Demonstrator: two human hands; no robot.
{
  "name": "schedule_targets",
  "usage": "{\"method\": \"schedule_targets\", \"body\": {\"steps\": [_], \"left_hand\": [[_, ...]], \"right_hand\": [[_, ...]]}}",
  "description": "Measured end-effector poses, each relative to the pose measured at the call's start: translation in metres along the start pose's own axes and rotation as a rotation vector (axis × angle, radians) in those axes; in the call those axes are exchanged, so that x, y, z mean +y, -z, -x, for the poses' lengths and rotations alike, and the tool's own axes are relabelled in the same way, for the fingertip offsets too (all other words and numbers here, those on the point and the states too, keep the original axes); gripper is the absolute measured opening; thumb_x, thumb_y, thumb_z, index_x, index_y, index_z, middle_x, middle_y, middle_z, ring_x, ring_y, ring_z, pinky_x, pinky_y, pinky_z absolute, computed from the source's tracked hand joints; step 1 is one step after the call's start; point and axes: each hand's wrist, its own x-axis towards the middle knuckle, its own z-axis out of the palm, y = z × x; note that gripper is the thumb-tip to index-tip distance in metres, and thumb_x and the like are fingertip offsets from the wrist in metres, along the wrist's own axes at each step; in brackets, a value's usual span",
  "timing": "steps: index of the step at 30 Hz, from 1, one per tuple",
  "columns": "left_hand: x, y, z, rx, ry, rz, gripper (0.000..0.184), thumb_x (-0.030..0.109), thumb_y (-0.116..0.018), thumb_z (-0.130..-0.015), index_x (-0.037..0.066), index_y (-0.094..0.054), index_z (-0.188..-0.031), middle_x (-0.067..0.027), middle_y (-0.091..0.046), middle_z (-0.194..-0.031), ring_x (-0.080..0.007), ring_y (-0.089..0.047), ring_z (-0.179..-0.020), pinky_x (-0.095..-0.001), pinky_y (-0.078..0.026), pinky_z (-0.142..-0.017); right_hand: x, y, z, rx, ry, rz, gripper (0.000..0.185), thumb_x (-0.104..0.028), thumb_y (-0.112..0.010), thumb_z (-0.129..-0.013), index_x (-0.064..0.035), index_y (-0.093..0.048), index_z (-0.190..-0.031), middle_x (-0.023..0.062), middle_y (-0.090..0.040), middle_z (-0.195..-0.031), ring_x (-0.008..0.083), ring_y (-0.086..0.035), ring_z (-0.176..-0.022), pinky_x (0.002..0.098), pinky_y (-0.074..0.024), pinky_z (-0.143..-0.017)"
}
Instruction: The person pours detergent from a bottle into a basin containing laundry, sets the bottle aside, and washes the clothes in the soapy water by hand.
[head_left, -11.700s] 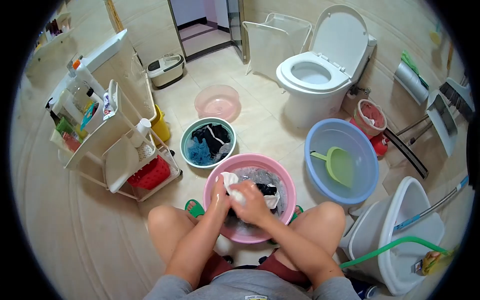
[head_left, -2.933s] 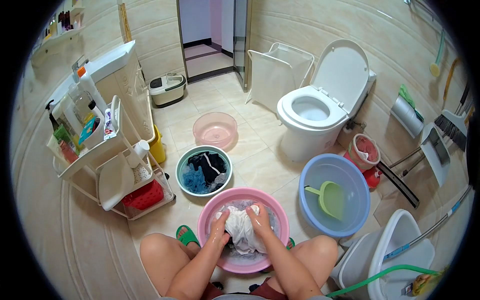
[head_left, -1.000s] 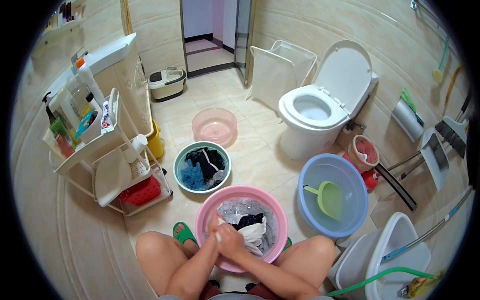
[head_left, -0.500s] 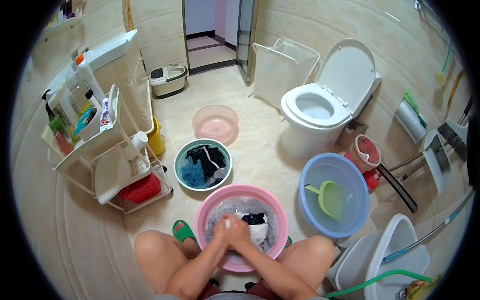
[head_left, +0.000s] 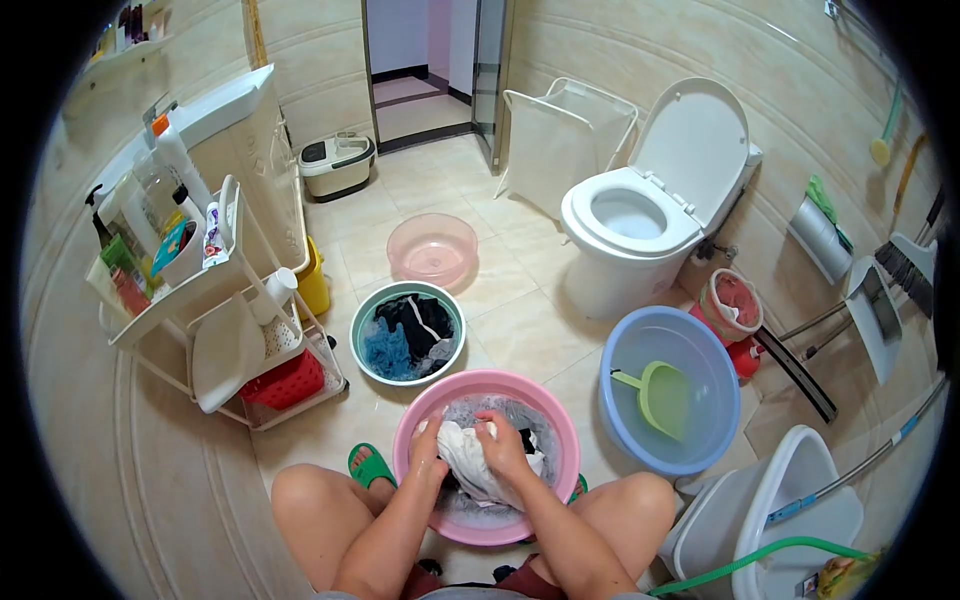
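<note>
Between my knees stands a pink basin (head_left: pixel 404 432) of greyish, sudsy water. A white wet garment (head_left: pixel 468 458) with dark parts is bunched up in it; its exact kind is not clear. My left hand (head_left: pixel 428 452) grips the left side of the cloth, fingers curled into it. On the other side my right hand (head_left: pixel 504 452) is closed on the same cloth, with the fingers bent over its upper edge. Some dark fabric (head_left: pixel 527 440) shows just right of my right hand.
Ahead sits a green-rimmed basin (head_left: pixel 357 345) of dark and blue clothes, with a clear pink basin (head_left: pixel 432 245) behind. At right, a blue basin (head_left: pixel 610 420) holds water and a green scoop (head_left: pixel 662 400). A toilet (head_left: pixel 640 230) and shelf cart (head_left: pixel 225 340) flank them.
My hands were pressed together above the basin, blurred. Now they have come apart and lowered onto the white garment, which is gathered up between them.
</note>
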Motion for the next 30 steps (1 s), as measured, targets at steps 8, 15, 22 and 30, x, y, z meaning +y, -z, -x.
{"method": "schedule_targets", "body": {"steps": [8, 15, 22, 30], "left_hand": [[-0.022, 0.064, -0.052, -0.101, 0.029, -0.055, 0.031, 0.035, -0.061, -0.090, 0.007, -0.060, -0.103, -0.0099, -0.062, -0.089, -0.0247, -0.062, -0.076, -0.0389, -0.054, -0.065], [-0.038, -0.015, 0.042, 0.065, 0.075, -0.206, 0.033, 0.032, -0.054, -0.092, 0.000, -0.064, -0.096, -0.0092, -0.063, -0.088, -0.0192, -0.060, -0.074, -0.0346, -0.050, -0.066], [-0.034, 0.040, -0.031, 0.024, 0.022, -0.321, 0.027, 0.030, -0.057, -0.091, 0.004, -0.064, -0.091, -0.0080, -0.062, -0.082, -0.0204, -0.060, -0.071, -0.0332, -0.048, -0.063], [-0.009, -0.034, 0.048, 0.003, 0.090, -0.108, 0.024, 0.030, -0.059, -0.089, 0.006, -0.056, -0.084, -0.0071, -0.056, -0.080, -0.0220, -0.059, -0.073, -0.0339, -0.050, -0.067]], "right_hand": [[-0.060, -0.028, 0.060, -0.020, 0.574, 0.132, 0.015, -0.013, -0.060, -0.083, -0.0030, -0.061, -0.094, 0.0170, -0.061, -0.083, 0.0359, -0.061, -0.079, 0.0433, -0.0487, -0.075], [-0.023, -0.011, 0.006, 0.101, -0.076, 0.447, 0.019, -0.026, -0.053, -0.087, -0.0082, -0.059, -0.091, 0.0201, -0.064, -0.082, 0.0414, -0.062, -0.074, 0.0494, -0.0479, -0.065], [-0.066, -0.034, 0.057, -0.008, 0.303, 0.353, 0.018, -0.023, -0.054, -0.087, -0.0074, -0.060, -0.092, 0.0197, -0.063, -0.082, 0.0386, -0.062, -0.076, 0.0478, -0.0488, -0.065], [-0.025, 0.012, -0.005, 0.152, -0.009, 0.374, 0.024, -0.026, -0.054, -0.088, -0.0047, -0.063, -0.093, 0.0241, -0.064, -0.082, 0.0420, -0.061, -0.083, 0.0484, -0.0484, -0.070]]}}
